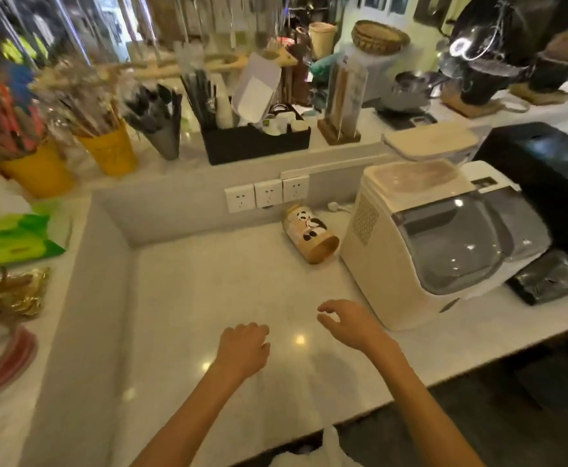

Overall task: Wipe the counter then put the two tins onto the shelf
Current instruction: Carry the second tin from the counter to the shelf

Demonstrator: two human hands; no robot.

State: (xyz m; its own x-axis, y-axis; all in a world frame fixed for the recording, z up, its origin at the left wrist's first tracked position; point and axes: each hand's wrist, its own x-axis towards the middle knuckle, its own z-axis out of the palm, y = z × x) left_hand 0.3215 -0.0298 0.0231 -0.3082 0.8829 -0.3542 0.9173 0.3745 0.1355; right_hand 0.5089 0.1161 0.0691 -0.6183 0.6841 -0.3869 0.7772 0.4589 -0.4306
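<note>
Above the white marble desk (208,281), both hands hover empty: left hand (242,352) loosely curled, knuckles up; right hand (346,323) with fingers spread apart, thumb and forefinger not touching. Panda tin (310,233) lies on its side just left of the ice maker (421,244), below the wall sockets (267,194), well beyond both hands.

A cream ice maker (421,237) stands at the right, near three wall sockets (267,193). Behind the ledge sit two yellow buckets (114,153) and a black organiser (255,143). Green packets (13,237) lie at the left.
</note>
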